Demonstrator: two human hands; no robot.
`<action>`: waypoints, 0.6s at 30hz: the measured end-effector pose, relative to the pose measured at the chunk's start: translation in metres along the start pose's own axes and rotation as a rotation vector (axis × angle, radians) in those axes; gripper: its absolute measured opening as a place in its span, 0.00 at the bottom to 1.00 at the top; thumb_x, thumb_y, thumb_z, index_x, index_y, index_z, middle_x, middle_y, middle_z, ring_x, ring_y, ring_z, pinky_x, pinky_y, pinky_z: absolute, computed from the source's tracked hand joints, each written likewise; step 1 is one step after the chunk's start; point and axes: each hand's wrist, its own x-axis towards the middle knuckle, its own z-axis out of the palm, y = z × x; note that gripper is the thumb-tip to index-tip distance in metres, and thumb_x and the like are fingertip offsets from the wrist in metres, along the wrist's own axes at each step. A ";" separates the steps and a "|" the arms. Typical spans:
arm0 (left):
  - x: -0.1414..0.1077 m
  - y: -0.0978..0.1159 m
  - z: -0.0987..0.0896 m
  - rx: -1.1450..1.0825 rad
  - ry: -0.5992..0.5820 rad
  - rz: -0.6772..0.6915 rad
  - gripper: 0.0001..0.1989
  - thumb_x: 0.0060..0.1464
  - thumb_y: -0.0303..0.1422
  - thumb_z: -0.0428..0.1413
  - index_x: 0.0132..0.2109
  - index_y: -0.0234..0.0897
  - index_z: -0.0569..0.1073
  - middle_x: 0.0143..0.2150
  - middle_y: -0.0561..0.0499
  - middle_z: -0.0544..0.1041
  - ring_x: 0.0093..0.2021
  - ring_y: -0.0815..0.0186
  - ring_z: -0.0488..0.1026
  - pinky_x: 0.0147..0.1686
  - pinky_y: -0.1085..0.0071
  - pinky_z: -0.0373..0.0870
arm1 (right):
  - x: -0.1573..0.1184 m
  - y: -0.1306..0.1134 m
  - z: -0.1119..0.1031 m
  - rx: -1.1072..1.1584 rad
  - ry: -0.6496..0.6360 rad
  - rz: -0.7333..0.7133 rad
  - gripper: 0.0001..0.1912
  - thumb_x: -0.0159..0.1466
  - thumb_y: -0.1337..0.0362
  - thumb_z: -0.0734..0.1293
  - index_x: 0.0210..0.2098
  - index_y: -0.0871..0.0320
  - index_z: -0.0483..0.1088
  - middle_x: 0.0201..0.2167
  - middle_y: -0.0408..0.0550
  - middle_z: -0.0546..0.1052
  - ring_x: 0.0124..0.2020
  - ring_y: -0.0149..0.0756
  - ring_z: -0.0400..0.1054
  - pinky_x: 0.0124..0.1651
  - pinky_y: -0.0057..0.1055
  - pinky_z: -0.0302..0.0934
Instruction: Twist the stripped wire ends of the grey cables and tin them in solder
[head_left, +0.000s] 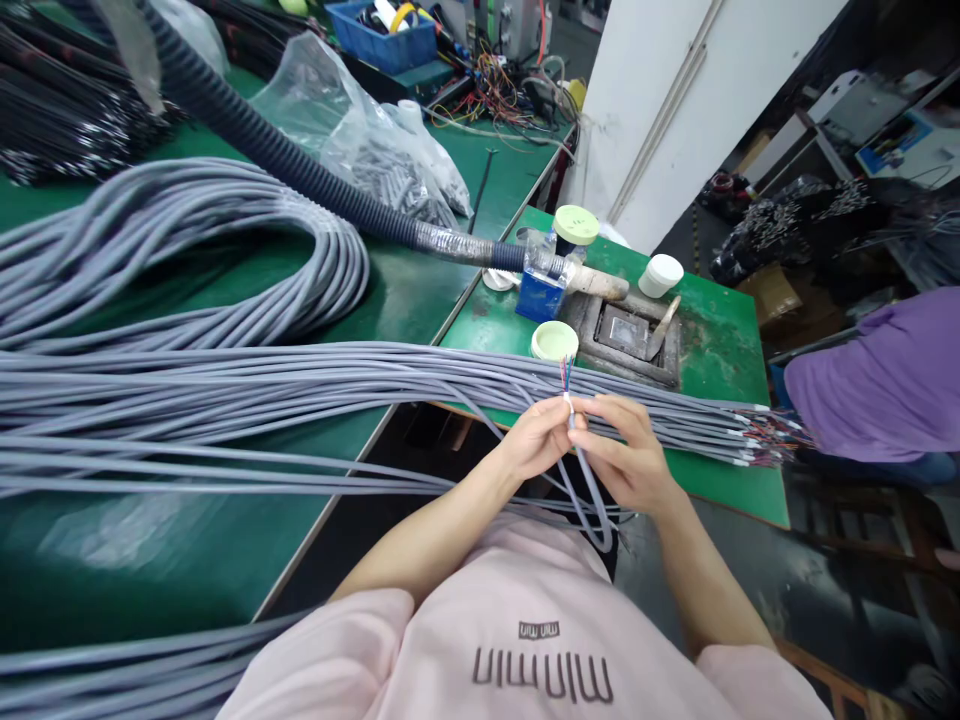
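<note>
Both hands meet in front of my chest around the end of one grey cable (591,478). Its thin coloured wires (566,374) fan upward out of a white band below them. My left hand (541,436) pinches the cable end from the left. On the other side, my right hand (627,448) has its thumb and fingers closed on the same end, just under the wires. Below the hands the cable loops down near my shirt. Behind them runs a long bundle of grey cables (360,372), its stripped ends (765,436) lying at the right.
A square solder pot (628,330) sits on the green bench, with a ribbed extraction hose (300,180) reaching over it. Round tubs (555,341) and a white jar (661,275) stand nearby. Coiled cables (330,250) lie left. A person in a purple sleeve (877,375) is at right.
</note>
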 end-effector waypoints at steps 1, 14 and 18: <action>0.001 0.001 0.003 0.002 0.015 0.008 0.17 0.47 0.41 0.67 0.30 0.28 0.77 0.25 0.51 0.73 0.25 0.74 0.69 0.26 0.79 0.67 | 0.000 0.002 0.003 -0.019 -0.005 -0.011 0.27 0.60 0.75 0.68 0.56 0.49 0.70 0.60 0.53 0.69 0.61 0.49 0.61 0.59 0.52 0.60; 0.002 0.010 0.020 0.467 0.223 0.211 0.17 0.48 0.41 0.65 0.39 0.31 0.81 0.31 0.47 0.81 0.28 0.71 0.71 0.33 0.74 0.67 | 0.014 0.025 -0.003 0.058 0.234 0.227 0.16 0.63 0.71 0.66 0.48 0.48 0.74 0.47 0.49 0.78 0.49 0.43 0.71 0.52 0.47 0.66; -0.002 0.006 0.025 0.553 0.175 0.198 0.17 0.49 0.41 0.64 0.39 0.31 0.81 0.31 0.47 0.81 0.29 0.70 0.71 0.35 0.73 0.67 | 0.030 0.023 -0.013 0.189 0.258 0.457 0.03 0.60 0.67 0.69 0.33 0.53 0.76 0.32 0.44 0.77 0.37 0.36 0.71 0.43 0.37 0.66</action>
